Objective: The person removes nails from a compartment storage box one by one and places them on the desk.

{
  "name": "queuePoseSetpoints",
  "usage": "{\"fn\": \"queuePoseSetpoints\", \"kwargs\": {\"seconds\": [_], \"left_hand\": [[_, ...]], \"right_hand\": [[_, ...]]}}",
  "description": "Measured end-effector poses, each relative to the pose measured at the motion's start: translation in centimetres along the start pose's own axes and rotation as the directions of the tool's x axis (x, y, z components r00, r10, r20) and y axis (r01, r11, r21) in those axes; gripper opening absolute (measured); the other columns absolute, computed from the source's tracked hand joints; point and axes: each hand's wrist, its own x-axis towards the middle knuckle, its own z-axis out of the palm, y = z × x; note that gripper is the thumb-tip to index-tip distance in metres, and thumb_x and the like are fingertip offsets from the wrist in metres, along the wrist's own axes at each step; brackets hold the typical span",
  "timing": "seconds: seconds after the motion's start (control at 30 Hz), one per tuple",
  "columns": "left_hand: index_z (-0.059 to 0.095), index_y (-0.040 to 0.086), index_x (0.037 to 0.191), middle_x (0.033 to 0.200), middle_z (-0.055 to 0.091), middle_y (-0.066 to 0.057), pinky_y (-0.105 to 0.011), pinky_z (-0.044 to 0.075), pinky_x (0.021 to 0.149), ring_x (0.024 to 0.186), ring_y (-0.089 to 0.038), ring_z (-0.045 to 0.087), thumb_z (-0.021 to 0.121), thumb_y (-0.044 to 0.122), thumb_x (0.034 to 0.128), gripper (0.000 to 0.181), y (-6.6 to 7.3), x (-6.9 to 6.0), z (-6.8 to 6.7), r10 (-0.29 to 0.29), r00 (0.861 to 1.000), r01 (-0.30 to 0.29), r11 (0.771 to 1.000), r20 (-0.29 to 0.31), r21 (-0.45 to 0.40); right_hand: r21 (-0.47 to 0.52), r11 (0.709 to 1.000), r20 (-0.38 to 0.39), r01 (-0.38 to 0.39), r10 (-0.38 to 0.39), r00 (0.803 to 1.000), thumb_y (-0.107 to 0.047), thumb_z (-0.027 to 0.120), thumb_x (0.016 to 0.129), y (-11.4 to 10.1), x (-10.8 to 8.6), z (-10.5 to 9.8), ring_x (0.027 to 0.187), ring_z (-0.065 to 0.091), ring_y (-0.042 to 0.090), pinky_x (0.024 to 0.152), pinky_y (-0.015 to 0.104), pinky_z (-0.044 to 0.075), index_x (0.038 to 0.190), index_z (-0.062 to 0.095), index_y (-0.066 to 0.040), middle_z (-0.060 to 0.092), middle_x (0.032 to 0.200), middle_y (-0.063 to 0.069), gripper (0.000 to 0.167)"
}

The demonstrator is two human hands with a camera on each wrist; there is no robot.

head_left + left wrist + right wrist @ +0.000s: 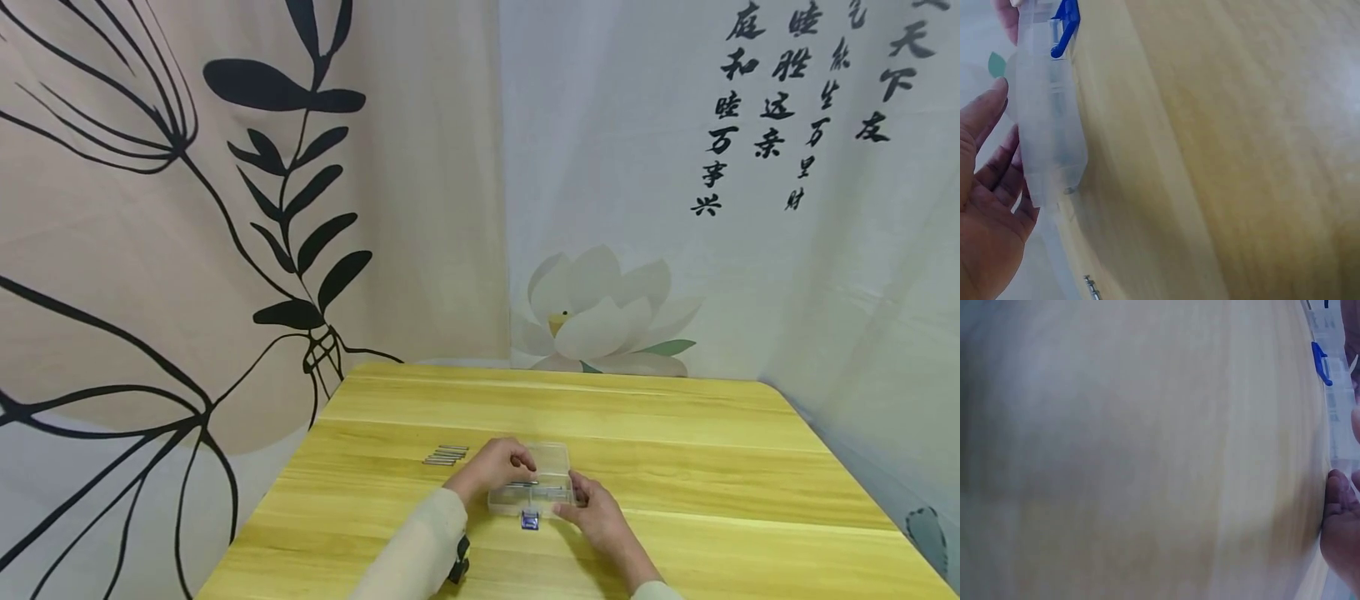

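Observation:
A clear plastic box (509,505) with compartments sits on the table, its lid (550,458) raised at the back. A blue latch (530,521) hangs at its front. My left hand (495,467) is over the box's left part, a thin metal rod (522,483) just below its fingertips. In the left wrist view, thumb and fingers of the left hand (991,194) are apart, with nothing visible between them. My right hand (600,517) grips the box's right end, thumb in front and fingers behind. The right wrist view catches this hand (1342,531) only partly.
Several metal rods (446,455) lie in a row on the wooden table (675,442), left of the box. A printed curtain (435,208) hangs behind the table. A black object (460,560) shows by the left sleeve.

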Motion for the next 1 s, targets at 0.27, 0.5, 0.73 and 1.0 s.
{"fn": "queuePoseSetpoints", "kwargs": {"seconds": [0.27,0.5,0.73,1.0], "left_hand": [[0.077,0.009,0.089,0.089,0.065,0.006,-0.028,0.048,0.074,0.081,-0.007,0.056,0.080,0.012,0.0846,0.006,-0.13,-0.27,0.29,0.001,1.000,-0.001,1.000,0.017,0.015],[0.078,0.012,0.089,0.091,0.062,0.007,-0.027,0.047,0.075,0.082,-0.006,0.054,0.079,0.010,0.0851,0.004,-0.42,-0.08,0.44,0.004,0.999,-0.005,1.000,0.039,0.024],[0.080,0.013,0.088,0.088,0.057,0.008,-0.026,0.045,0.074,0.080,-0.007,0.051,0.079,0.012,0.0856,0.003,-0.61,0.24,0.33,0.026,0.998,-0.029,0.998,0.063,0.054],[0.081,0.011,0.086,0.084,0.053,0.007,-0.022,0.045,0.072,0.076,-0.004,0.048,0.081,0.013,0.0829,0.004,-0.44,0.66,0.38,0.060,0.994,-0.073,0.987,0.092,0.146]], "right_hand": [[-0.024,1.000,0.000,-0.006,0.006,1.000,-0.008,0.077,0.086,0.11,0.06,-0.02,0.107,0.060,0.031,0.090,0.044,0.051,0.143,0.035,0.017,0.059,0.121,0.021,0.075],[-0.026,1.000,0.004,0.007,-0.007,1.000,-0.007,0.076,0.086,0.16,-0.02,0.03,0.106,0.061,0.031,0.089,0.044,0.052,0.142,0.036,0.018,0.062,0.119,0.021,0.073],[-0.004,1.000,0.004,0.022,-0.022,1.000,-0.005,0.075,0.087,0.20,-0.03,0.07,0.106,0.061,0.031,0.088,0.042,0.053,0.141,0.036,0.019,0.062,0.119,0.023,0.071],[0.006,1.000,0.008,0.022,-0.022,1.000,-0.003,0.075,0.086,0.24,0.07,0.15,0.106,0.061,0.032,0.088,0.043,0.052,0.141,0.035,0.020,0.062,0.120,0.024,0.072]]}}
